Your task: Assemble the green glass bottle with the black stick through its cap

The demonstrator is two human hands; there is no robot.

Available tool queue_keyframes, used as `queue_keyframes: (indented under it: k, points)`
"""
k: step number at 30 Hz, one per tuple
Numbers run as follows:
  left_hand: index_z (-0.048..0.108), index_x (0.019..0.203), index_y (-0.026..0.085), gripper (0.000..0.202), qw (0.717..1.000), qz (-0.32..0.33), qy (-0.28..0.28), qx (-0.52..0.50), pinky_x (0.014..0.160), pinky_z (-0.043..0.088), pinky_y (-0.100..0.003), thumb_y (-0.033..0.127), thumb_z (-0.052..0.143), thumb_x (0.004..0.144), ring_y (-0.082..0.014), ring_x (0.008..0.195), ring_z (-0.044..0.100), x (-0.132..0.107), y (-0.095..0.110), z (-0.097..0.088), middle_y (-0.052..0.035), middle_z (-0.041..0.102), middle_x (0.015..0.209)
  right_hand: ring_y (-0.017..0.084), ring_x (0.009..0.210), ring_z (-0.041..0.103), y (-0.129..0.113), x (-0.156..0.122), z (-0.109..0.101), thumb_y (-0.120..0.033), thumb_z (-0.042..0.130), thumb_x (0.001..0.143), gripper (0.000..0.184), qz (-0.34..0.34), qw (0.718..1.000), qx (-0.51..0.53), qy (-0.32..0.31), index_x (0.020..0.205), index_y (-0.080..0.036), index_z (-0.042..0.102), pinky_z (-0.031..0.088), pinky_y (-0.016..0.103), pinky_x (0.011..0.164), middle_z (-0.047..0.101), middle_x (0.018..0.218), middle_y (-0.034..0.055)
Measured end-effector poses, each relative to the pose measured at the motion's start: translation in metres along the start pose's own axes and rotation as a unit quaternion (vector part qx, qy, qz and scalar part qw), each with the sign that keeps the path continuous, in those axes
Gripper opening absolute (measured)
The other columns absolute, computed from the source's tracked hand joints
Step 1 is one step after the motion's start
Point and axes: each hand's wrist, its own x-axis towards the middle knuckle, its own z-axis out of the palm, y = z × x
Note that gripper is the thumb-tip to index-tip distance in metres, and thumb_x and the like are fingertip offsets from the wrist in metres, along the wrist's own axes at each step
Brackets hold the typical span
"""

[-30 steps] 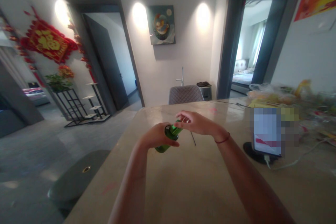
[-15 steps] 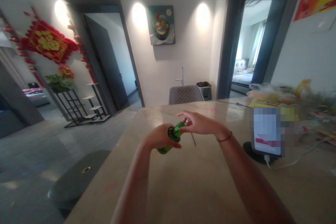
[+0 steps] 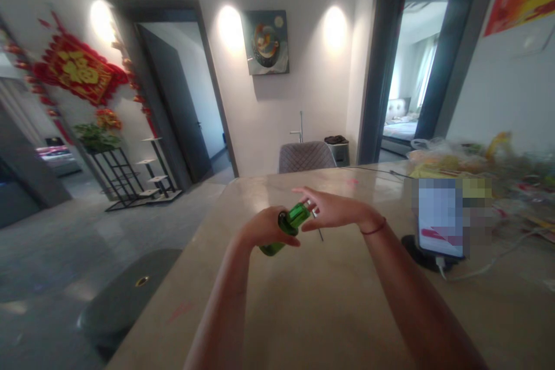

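My left hand [image 3: 265,226] is wrapped round a green bottle [image 3: 271,249], tilted above the table. Its bottom shows below my palm. A bright green cylindrical part [image 3: 298,215], perhaps its cap or neck, sticks out to the upper right past a dark rounded edge. My right hand [image 3: 332,209] is at the far end of that green part, thumb and fingers apart. Whether its fingertips touch the green part I cannot tell. Below the right hand a thin dark rod [image 3: 321,235] shows; its upper end is hidden.
A phone [image 3: 440,217] with a white cable leans on a dark round stand at the right of the beige table [image 3: 303,312]. Behind it lie plastic bags [image 3: 446,156]. A quilted chair [image 3: 307,157] stands across the table, a green stool [image 3: 130,295] at the left.
My right hand has shifted slightly right and its thumb has come off the green part, which shows more fully. The left hand keeps its grip almost in place.
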Motion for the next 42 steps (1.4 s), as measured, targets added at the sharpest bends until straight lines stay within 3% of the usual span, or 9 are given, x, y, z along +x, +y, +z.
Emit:
queue_keyframes:
  k: [5, 8, 13, 19, 23, 27, 32, 37, 42]
  points:
    - [0.061, 0.086, 0.019, 0.050, 1.000, -0.002, -0.004, -0.007, 0.063, 0.041, -0.026, 0.049, 0.073, 0.047, -0.0203, 0.075, 0.059, 0.0015, -0.0007, 0.0024, -0.0015, 0.066, 0.080, 0.017, 0.065, 0.059, -0.0024, 0.0027, -0.0019, -0.050, 0.041, 0.087, 0.046, 0.060, 0.996, -0.055, -0.038, 0.099, -0.009, 0.059, 0.044, 0.029, 0.060, 0.064, 0.074, 0.0086]
    - [0.061, 0.086, 0.018, 0.051, 1.000, -0.003, -0.001, -0.010, 0.063, 0.041, -0.026, 0.048, 0.074, 0.046, -0.0204, 0.075, 0.059, 0.0028, -0.0021, 0.0046, -0.0017, 0.066, 0.080, 0.017, 0.072, 0.061, -0.0019, 0.0019, -0.0026, -0.043, 0.050, 0.084, 0.042, 0.042, 0.997, -0.054, -0.036, 0.110, -0.010, 0.056, 0.046, 0.028, 0.065, 0.066, 0.086, 0.0097]
    - [0.060, 0.083, 0.018, 0.049, 1.000, -0.006, 0.001, -0.021, 0.061, 0.041, -0.026, 0.047, 0.074, 0.046, -0.0199, 0.074, 0.059, 0.0036, -0.0031, 0.0059, -0.0010, 0.066, 0.077, 0.021, 0.095, 0.060, 0.0030, -0.0005, -0.0009, -0.042, 0.065, 0.073, 0.077, 0.028, 0.999, -0.018, -0.023, 0.136, -0.011, 0.033, 0.046, 0.030, 0.079, 0.061, 0.114, 0.0148]
    - [0.060, 0.083, 0.018, 0.050, 1.000, 0.001, -0.007, -0.018, 0.061, 0.041, -0.026, 0.048, 0.074, 0.046, -0.0200, 0.074, 0.059, 0.0031, -0.0013, 0.0048, -0.0015, 0.066, 0.078, 0.019, 0.085, 0.061, 0.0003, 0.0039, -0.0007, -0.045, 0.049, 0.085, 0.036, 0.006, 0.997, -0.072, -0.025, 0.100, -0.015, 0.063, 0.045, 0.030, 0.075, 0.067, 0.096, 0.0078]
    - [0.060, 0.083, 0.018, 0.049, 1.000, 0.001, -0.014, -0.014, 0.061, 0.040, -0.026, 0.046, 0.074, 0.046, -0.0199, 0.073, 0.059, 0.0039, -0.0013, 0.0057, -0.0014, 0.066, 0.078, 0.019, 0.083, 0.062, 0.0006, 0.0026, -0.0009, -0.042, 0.060, 0.077, 0.038, -0.014, 0.997, -0.070, -0.034, 0.103, -0.015, 0.061, 0.045, 0.029, 0.071, 0.066, 0.097, 0.0079]
    - [0.060, 0.085, 0.017, 0.050, 1.000, 0.006, -0.011, -0.009, 0.061, 0.041, -0.026, 0.048, 0.073, 0.047, -0.0200, 0.073, 0.059, 0.0041, -0.0024, 0.0060, -0.0019, 0.066, 0.078, 0.020, 0.094, 0.060, 0.0016, 0.0011, 0.0011, -0.037, 0.071, 0.068, 0.068, 0.011, 1.000, -0.027, -0.001, 0.126, -0.013, 0.044, 0.046, 0.029, 0.077, 0.061, 0.111, 0.0124]
    - [0.060, 0.086, 0.017, 0.052, 1.000, 0.012, -0.005, -0.006, 0.062, 0.041, -0.026, 0.050, 0.073, 0.047, -0.0199, 0.074, 0.059, 0.0031, -0.0028, 0.0047, -0.0020, 0.066, 0.080, 0.018, 0.072, 0.061, 0.0013, 0.0035, 0.0022, -0.050, 0.048, 0.084, 0.047, 0.066, 0.997, -0.034, 0.002, 0.109, -0.011, 0.053, 0.045, 0.029, 0.065, 0.066, 0.086, 0.0107]
    - [0.060, 0.084, 0.018, 0.052, 1.000, 0.001, -0.015, -0.008, 0.061, 0.041, -0.026, 0.051, 0.072, 0.047, -0.0199, 0.073, 0.059, 0.0033, -0.0034, 0.0044, -0.0014, 0.066, 0.077, 0.018, 0.079, 0.061, 0.0028, 0.0029, 0.0021, -0.047, 0.066, 0.071, 0.071, 0.037, 0.998, -0.026, 0.031, 0.127, -0.012, 0.039, 0.045, 0.028, 0.069, 0.064, 0.099, 0.0119]
    - [0.059, 0.083, 0.018, 0.051, 1.000, -0.002, -0.010, -0.002, 0.062, 0.041, -0.026, 0.050, 0.073, 0.046, -0.0199, 0.073, 0.059, 0.0049, -0.0039, 0.0060, -0.0020, 0.066, 0.078, 0.017, 0.075, 0.060, -0.0013, 0.0023, 0.0009, -0.040, 0.055, 0.082, 0.035, 0.049, 0.997, -0.056, 0.003, 0.103, -0.012, 0.056, 0.045, 0.028, 0.067, 0.065, 0.090, 0.0099]
